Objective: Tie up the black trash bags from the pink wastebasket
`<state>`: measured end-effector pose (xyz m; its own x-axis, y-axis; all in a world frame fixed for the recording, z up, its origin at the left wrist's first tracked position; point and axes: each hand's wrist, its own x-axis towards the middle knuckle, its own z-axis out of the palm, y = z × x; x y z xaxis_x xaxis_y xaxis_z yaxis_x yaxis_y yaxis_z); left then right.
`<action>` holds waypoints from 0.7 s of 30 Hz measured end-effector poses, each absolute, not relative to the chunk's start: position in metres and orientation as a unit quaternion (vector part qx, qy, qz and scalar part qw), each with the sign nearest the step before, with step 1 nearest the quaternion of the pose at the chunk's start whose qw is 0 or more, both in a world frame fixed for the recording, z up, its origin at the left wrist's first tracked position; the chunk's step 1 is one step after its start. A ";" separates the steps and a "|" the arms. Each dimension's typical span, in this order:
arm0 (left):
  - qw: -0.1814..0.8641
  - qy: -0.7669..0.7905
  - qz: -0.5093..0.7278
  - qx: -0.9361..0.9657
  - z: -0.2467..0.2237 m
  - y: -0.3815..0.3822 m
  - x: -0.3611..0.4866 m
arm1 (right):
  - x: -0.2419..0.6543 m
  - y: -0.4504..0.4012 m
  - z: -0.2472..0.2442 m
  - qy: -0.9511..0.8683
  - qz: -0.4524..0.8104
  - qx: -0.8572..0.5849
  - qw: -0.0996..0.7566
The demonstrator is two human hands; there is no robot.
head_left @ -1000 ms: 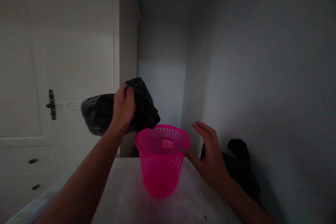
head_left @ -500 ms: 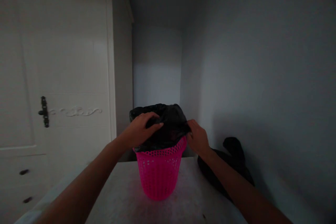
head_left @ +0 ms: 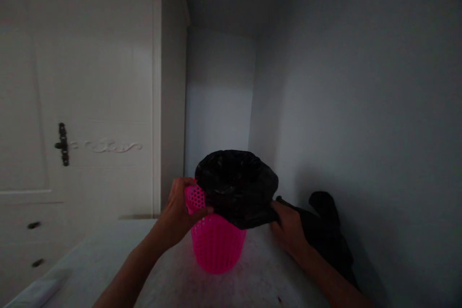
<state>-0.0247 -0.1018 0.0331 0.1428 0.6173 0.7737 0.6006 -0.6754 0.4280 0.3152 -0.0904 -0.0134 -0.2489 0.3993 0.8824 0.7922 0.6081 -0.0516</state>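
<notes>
A pink perforated plastic wastebasket (head_left: pixel 218 245) stands upright on a white surface. Over its mouth sits a black plastic bag (head_left: pixel 238 192), its opening spread and its edge pulled out to the right, leaving the left part of the rim bare. My left hand (head_left: pixel 178 211) grips that rim from the left, fingers behind the basket's wall and thumb in front, close to the bag's lower edge. On the right, the bag's edge is pinched in my right hand (head_left: pixel 290 226). How much of the bag lies inside the basket is hidden.
A dark object (head_left: pixel 325 231), its kind unclear, lies right of the basket against the grey wall (head_left: pixel 361 106). A white cupboard (head_left: pixel 108 82) with dark handles stands on the left. A pale flat item (head_left: pixel 38 293) is at the surface's lower left.
The bag has shifted right, baring the left rim. My left hand has moved from the bag's top down to the basket's rim. My right hand has moved right and down with the bag's edge.
</notes>
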 end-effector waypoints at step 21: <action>-0.327 0.351 0.485 0.731 0.017 -0.098 -0.043 | 0.292 -0.086 -0.022 -0.775 -0.175 -0.488 0.361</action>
